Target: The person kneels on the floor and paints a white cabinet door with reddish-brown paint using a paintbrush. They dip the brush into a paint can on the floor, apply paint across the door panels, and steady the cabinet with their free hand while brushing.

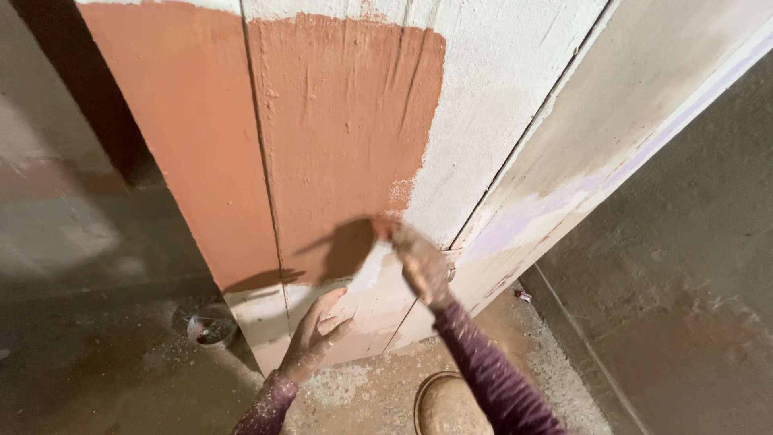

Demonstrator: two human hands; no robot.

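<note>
- 2 hands up at the door panel [338, 121].
- Your right hand [423, 266] is clenched round a blurred brush [385, 228], tip at the lower edge of the terracotta paint [185, 121].
- Your left hand [316, 332] is spread, fingers flat on the unpainted bottom of the panel.
- Small tin [211, 328] sits on the floor, left.

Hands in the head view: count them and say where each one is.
2. The left hand rests open on the unpainted lower part of the board; the right hand, paint-smeared, is raised at the edge of the terracotta paint.

Terracotta paint [266, 137] on whitish door [499, 89], sleeve [491, 379] seemingly maroon
</note>
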